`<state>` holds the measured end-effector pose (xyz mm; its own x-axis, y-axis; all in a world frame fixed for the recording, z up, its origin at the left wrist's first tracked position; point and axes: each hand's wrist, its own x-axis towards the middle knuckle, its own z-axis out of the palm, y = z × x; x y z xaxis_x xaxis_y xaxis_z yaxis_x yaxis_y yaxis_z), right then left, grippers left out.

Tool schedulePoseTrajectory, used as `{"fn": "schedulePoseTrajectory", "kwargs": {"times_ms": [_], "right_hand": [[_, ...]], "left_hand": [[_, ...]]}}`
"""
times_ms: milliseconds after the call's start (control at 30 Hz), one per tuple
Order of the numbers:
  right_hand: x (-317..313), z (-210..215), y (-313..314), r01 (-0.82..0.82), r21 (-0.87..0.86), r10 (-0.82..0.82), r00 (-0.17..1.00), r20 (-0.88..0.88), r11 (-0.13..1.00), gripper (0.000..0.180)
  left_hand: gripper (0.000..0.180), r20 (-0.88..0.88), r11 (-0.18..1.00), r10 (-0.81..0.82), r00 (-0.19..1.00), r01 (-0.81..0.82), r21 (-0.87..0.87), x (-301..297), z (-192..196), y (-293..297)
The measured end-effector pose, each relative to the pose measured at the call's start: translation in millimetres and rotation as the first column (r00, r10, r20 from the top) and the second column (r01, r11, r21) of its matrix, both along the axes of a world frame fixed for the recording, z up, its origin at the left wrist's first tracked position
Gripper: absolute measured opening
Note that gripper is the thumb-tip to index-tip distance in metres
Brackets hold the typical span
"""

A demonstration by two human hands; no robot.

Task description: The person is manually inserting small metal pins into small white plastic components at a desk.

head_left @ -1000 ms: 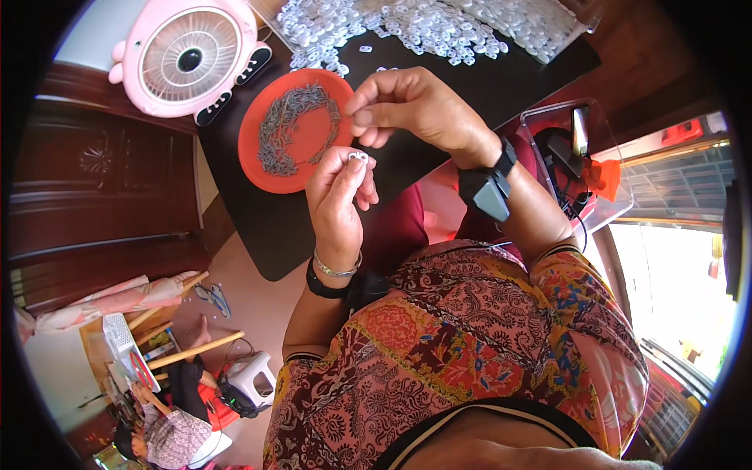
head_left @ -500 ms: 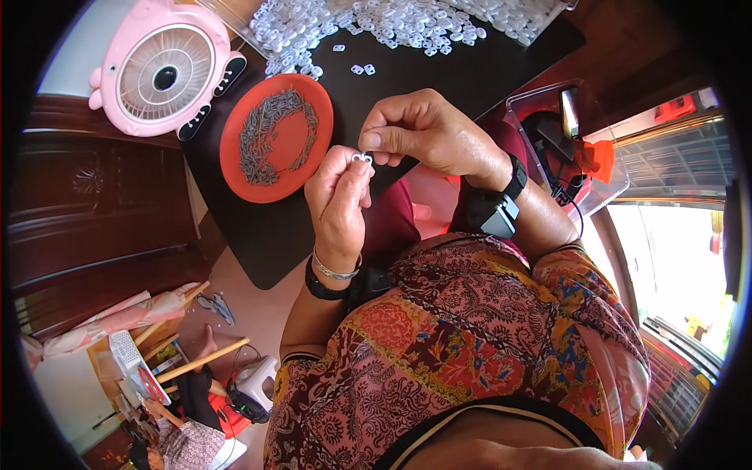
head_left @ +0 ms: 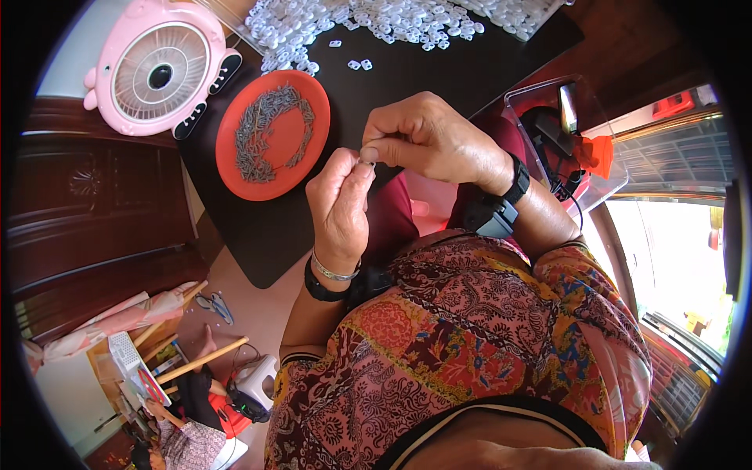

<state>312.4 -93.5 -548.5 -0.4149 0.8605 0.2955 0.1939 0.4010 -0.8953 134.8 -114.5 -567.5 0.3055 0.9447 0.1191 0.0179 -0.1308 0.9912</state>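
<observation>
Above the near side of the black table (head_left: 270,235), my two hands meet fingertip to fingertip. My left hand (head_left: 341,204) pinches a small white plastic piece (head_left: 365,164) between thumb and index finger; only a sliver shows. My right hand (head_left: 439,141) is closed, its thumb and index finger pressed together over that piece. Anything inside the right pinch is hidden. Left of my hands lies an orange-red plate (head_left: 227,153) with many thin grey screw-like pieces (head_left: 252,149). A large heap of white two-hole plastic pieces (head_left: 376,22) covers the far side of the table.
A pink fan (head_left: 160,77) stands at the far left. Loose white pieces (head_left: 355,65) lie short of the heap. To the right, a clear bin (head_left: 619,184) holds dark items and an orange piece (head_left: 597,157). Another person (head_left: 192,446) sits at lower left.
My right thumb and fingertips have come down over the white piece, covering most of it. Its two loops showed above my left fingertips before. The view has shifted slightly.
</observation>
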Motion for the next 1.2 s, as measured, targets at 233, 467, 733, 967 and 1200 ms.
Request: {"fn": "schedulePoseTrajectory", "kwargs": {"times_ms": [233,467,733,967,1200], "right_hand": [[3,-3,3,-0.039,0.102,0.028,0.994,0.107,0.994,0.011],[-2,-5,6,-0.069,0.099,0.053,0.987,0.149,0.993,0.016],[47,19,71,0.262,0.312,-0.366,0.865,0.344,0.913,0.023],[29,-21,132,0.138,0.378,-0.365,0.678,0.638,0.916,0.021],[45,-21,160,0.326,0.638,-0.704,0.476,0.526,0.697,0.022]], "left_hand": [[0.017,-0.108,0.995,-0.053,0.993,0.062,0.077,-5,-10,4],[0.019,-0.049,0.997,-0.055,0.997,0.057,0.046,-6,-13,-1],[0.02,0.184,0.988,0.057,0.981,-0.029,-0.153,-11,-22,4],[0.019,0.197,0.985,0.022,0.98,0.013,-0.173,-6,-23,7],[0.017,0.203,0.987,0.04,0.978,-0.007,-0.161,-11,-27,-3]]}}
